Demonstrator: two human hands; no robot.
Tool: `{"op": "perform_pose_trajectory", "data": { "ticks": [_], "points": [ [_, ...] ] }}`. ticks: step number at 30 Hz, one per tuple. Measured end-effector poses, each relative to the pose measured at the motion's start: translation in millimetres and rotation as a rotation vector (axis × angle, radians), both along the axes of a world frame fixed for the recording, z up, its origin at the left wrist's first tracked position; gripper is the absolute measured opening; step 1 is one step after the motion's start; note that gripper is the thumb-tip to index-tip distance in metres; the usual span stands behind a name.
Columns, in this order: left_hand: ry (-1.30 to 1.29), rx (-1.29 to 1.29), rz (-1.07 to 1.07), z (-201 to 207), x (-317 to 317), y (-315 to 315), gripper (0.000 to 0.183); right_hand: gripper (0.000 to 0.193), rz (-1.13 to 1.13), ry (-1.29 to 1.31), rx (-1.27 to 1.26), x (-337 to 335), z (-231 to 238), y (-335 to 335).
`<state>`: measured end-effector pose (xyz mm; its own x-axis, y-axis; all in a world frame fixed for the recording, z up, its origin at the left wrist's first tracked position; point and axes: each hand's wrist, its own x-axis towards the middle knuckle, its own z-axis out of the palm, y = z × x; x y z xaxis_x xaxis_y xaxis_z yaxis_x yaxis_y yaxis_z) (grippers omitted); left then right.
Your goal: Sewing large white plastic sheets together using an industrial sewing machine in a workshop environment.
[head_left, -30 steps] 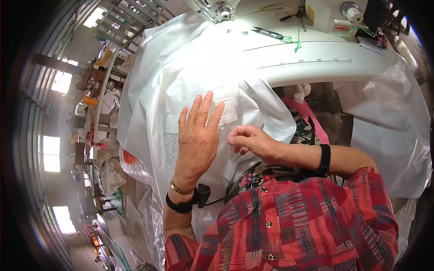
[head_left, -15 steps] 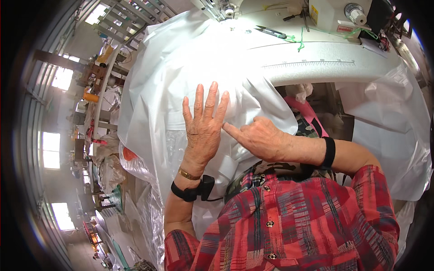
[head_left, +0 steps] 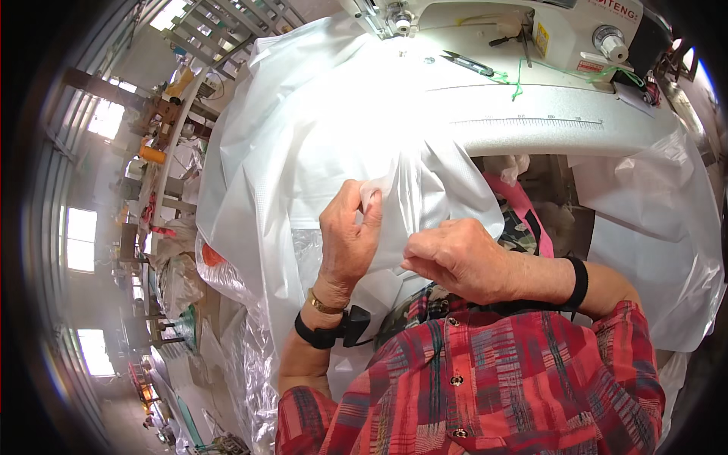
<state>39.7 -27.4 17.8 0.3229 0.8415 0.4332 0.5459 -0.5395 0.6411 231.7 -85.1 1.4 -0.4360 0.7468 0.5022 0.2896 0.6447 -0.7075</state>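
Observation:
A large sheet of white, shiny fabric spreads over the sewing machine's bed and hangs down toward my lap. My left hand is closed, pinching a gathered bit of it between thumb and fingers. To its right, my right hand is curled, gripping the same fabric lower down, closer to my body; its fingertips are partly hidden. Between the two hands the cloth runs in folds. The sewing machine's needle area stands beyond the hands, brightly lit, with the fabric's far part beneath it.
Thread snips and green thread lie on the machine bed, right of the needle. A screwdriver rests farther back. More white fabric hangs at the right. Clear plastic and a cluttered workshop fill the left.
My left hand was spread flat over the fabric and is now closed on it. The right hand has gone from a pointed finger to a curled grip. The view has shifted slightly.

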Motion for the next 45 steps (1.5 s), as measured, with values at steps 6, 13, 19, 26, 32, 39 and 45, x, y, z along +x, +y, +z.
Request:
{"op": "perform_pose_trajectory", "data": {
  "ticks": [6,13,19,26,32,39,45],
  "points": [
    [0.242,0.300,0.213,3.4,-5.5,-4.1,0.013,0.021,-0.050,-0.108,0.129,-14.6,7.8,2.0],
    [0.285,0.432,0.437,35.9,-16.8,4.2,0.011,0.025,-0.042,-0.167,0.108,-24.8,4.1,4.4],
    [-0.081,0.358,0.296,44.6,-6.0,12.2,0.020,0.026,-0.038,-0.195,0.043,-25.3,1.2,5.0],
    [0.170,0.701,0.343,48.7,-8.9,42.7,0.025,0.024,-0.039,-0.143,0.090,-24.7,1.6,3.1],
    [0.247,0.709,0.328,52.5,-16.8,31.9,0.013,0.025,-0.026,-0.119,0.111,-22.0,4.3,2.3],
    [0.105,0.144,-0.049,20.9,-22.7,-12.3,0.008,0.025,-0.052,-0.118,0.183,-21.4,6.1,0.3],
    [-0.278,-0.431,-0.064,-28.1,-17.3,-24.3,0.013,0.020,-0.008,-0.180,0.239,-25.9,2.9,0.7]
  ]
}}
